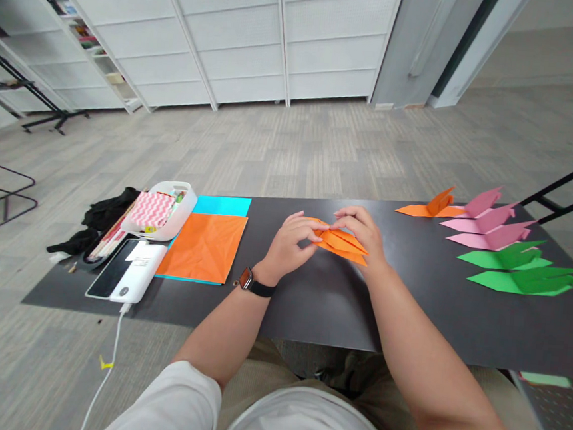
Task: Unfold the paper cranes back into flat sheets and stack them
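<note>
Forearms converge over black tabletop's (309,304) near edge; L hand (294,241) & R hand (364,232), fingers curled, both hold folded orange origami paper (343,244) btwn near & far edges.

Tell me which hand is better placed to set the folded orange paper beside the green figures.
Probably the right hand: it touches the folded orange paper and is nearer the green figures. The left hand, also on the paper, is farther from them.
</note>
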`<state>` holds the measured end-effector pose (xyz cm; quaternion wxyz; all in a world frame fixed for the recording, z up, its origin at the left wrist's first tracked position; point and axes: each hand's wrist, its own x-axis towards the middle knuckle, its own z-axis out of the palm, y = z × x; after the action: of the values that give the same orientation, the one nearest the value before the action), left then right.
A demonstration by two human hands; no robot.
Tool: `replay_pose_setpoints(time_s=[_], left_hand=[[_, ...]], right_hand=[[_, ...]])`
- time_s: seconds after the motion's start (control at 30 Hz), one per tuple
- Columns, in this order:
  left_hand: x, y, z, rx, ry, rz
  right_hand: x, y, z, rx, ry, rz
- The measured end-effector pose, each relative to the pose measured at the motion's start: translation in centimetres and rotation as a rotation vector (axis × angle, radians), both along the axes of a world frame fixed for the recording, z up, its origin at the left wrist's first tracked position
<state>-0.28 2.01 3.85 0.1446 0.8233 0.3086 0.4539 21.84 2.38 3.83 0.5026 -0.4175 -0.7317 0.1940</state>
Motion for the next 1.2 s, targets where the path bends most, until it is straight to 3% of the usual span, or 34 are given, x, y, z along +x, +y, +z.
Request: replay_pose_setpoints(time_s=[0.17, 0.33, 0.57, 0.87, 1.2], left_hand=[[0.0, 0.0, -0.1, 0.019, -0.028, -0.021], [0.2, 0.0, 0.0, 0.036, -0.107, 0.006], [0.0, 0.0, -0.3, 0.069, -0.117, 0.13], [-0.2, 0.0, -0.5, 0.099, -0.059, 0.139], [-0.8, 0.8, -0.7, 0.057, -0.074, 0.102]], right_hand=[[0.3, 0.2, -0.3, -0.042, 0.006, 0.019], [0.8, 0.9, -1.2, 0.132, -0.07, 0.044], [-0.1, 0.2, -0.1, 0.183, -0.081, 0.039], [-1.0, -0.1, -0.4, 0.263, -0.08, 0.004], [-0.7, 0.0, -0.4, 0.154, -0.157, 0.169]])
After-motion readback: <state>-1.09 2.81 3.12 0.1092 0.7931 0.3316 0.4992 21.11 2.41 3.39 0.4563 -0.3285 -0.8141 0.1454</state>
